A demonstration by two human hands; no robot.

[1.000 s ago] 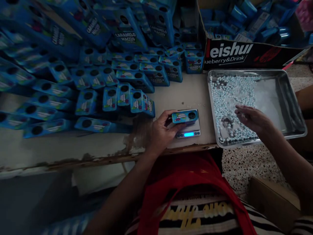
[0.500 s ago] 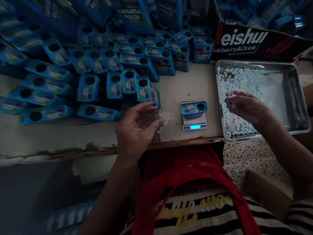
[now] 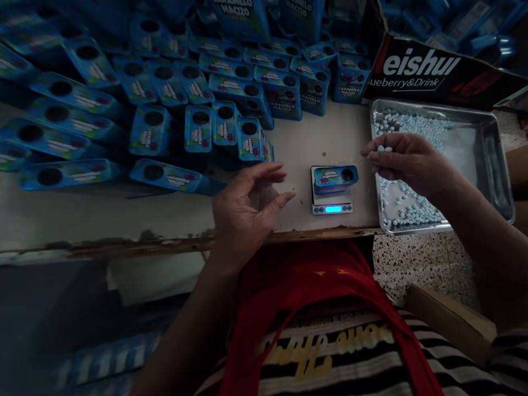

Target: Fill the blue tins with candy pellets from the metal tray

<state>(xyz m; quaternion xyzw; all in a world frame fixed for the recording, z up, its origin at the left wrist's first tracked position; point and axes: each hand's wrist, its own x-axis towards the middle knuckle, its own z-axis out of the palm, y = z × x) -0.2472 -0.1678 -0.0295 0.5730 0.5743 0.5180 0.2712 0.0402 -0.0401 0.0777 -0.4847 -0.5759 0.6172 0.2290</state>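
Observation:
Pale blue and white candies (image 3: 384, 148) show between the fingers of my right hand (image 3: 406, 159), which is closed on them over the left side of the metal tray (image 3: 490, 165). More small candies (image 3: 416, 212) lie loose in that tray. To the left, my left hand (image 3: 251, 209) hovers with thumb and fingers apart and nothing in it. Between the hands, a blue candy tin (image 3: 330, 179) with a dark round hole in its top stands on a small digital scale (image 3: 324, 199). The scale's display glows blue; its digits are unreadable.
Several rows of similar blue tins (image 3: 198, 129) fill the left and back of the worktable (image 3: 165, 220). A black printed carton (image 3: 424, 66) holding blue packs stands behind the tray. A brown cardboard box (image 3: 449, 319) is on the speckled floor at right.
My right hand has moved slightly up, and candies now show in its fingers. My left hand has shifted a little right, nearer the scale. The whole view has shifted slightly.

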